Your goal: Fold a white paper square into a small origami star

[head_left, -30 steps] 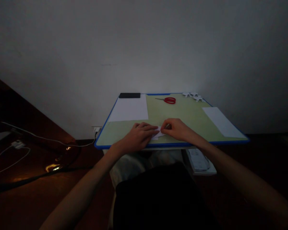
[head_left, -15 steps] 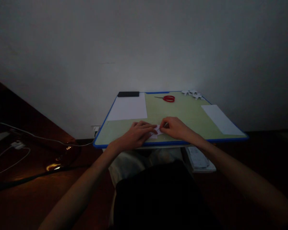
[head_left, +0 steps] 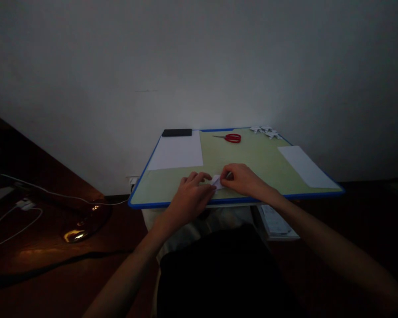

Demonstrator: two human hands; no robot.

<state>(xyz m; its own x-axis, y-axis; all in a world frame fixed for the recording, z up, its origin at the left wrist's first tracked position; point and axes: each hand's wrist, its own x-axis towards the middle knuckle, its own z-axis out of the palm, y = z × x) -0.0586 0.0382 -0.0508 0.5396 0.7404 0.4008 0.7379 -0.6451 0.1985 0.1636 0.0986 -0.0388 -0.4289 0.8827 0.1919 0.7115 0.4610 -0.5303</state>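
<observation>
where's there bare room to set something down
Widest: the green tabletop between the red-handled scissors, white rectangular paper strip and right hand. Smaller: between the left hand, large white paper sheet and blue left edge. Crowded: between the hands, around the small folded white paper; far right corner, with folded white paper pieces.

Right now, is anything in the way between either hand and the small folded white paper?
Nothing visible: the left hand and right hand both touch the paper. The red-handled scissors lie beyond them.
</observation>
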